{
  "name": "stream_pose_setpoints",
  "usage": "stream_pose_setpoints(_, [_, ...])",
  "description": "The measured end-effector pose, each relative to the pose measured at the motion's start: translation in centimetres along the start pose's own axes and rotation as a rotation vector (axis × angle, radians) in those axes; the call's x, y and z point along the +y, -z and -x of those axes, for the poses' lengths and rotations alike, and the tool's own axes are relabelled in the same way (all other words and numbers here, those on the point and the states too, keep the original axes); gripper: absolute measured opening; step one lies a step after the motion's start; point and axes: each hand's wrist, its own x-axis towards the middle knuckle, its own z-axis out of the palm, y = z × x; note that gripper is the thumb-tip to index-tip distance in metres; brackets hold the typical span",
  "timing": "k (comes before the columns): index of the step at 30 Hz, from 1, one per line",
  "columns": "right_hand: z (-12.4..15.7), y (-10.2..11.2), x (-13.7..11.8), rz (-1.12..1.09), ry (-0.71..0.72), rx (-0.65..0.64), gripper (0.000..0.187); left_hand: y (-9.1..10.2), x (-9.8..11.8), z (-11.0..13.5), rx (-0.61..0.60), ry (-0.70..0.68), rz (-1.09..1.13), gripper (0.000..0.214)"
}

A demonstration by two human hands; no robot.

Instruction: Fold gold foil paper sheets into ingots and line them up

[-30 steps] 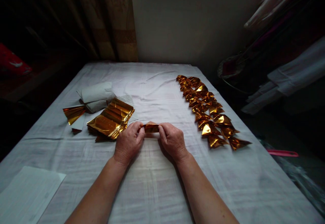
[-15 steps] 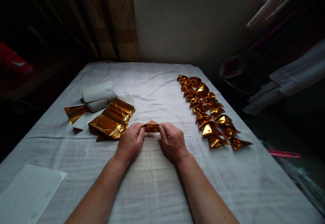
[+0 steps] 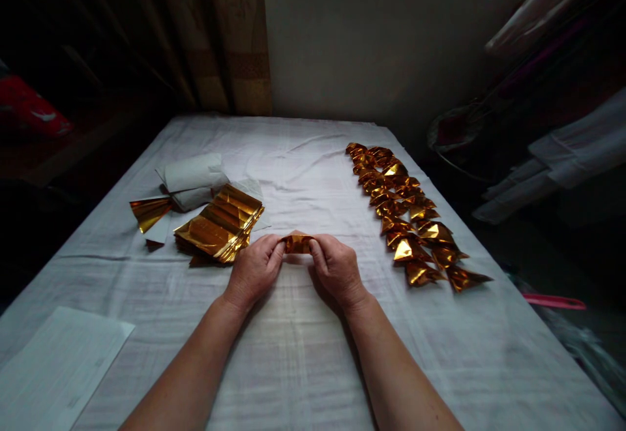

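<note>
A small folded piece of gold foil paper [image 3: 297, 244] is stretched between my two hands, just above the cloth-covered surface. My left hand [image 3: 255, 267] pinches its left end, thumb on the near side. At the other end my right hand [image 3: 338, 267] has the same kind of grip; the curled fingers of both hands are partly hidden. Close by my left hand lies a fanned stack of gold foil sheets [image 3: 220, 222]. To the right, folded gold foil pieces [image 3: 391, 206] stand in two rows running away from me.
Behind the stack are white paper wrappers [image 3: 193, 177] and a loose gold sheet [image 3: 149, 212]. A white sheet of paper [image 3: 63, 359] lies at the near left. Past the right edge are a pink handle [image 3: 555, 301] and hanging clothes [image 3: 581, 141]. A curtain [image 3: 235, 40] hangs behind.
The peak at the folded foil paper's far side has sunk lower, and its near face looks flatter and brighter. Both hands keep their hold. The whole view has shifted slightly.
</note>
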Motion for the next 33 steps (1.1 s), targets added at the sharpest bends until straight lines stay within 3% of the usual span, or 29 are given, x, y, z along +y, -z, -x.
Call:
stream_pose_setpoints(5, [-0.1, -0.1, 0.4, -0.09, -0.062, 0.03, 0.027, 0.2, 0.2, -0.1, -0.018, 0.006, 0.037, 0.026])
stream_pose_setpoints(17, [-0.3, 0.4, -0.4, -0.227, -0.056, -0.052, 0.028, 1.1, -0.1, -0.4, -0.081, 0.01, 0.243, 0.033])
stream_pose_setpoints(21, [-0.3, 0.3, -0.5, -0.235, -0.055, -0.047, 0.028, 1.1, 0.1, -0.4, -0.05, 0.017, 0.189, 0.032])
stream_pose_setpoints(27, [-0.2, 0.1, -0.2, -0.171, -0.077, 0.018, 0.027, 1.0, 0.4, -0.2, -0.097, -0.04, 0.192, 0.031])
stream_pose_setpoints(33, [-0.3, -0.1, -0.5, -0.31, -0.107, 0.023, 0.027, 0.7, 0.4, -0.2, -0.054, -0.028, 0.08, 0.03])
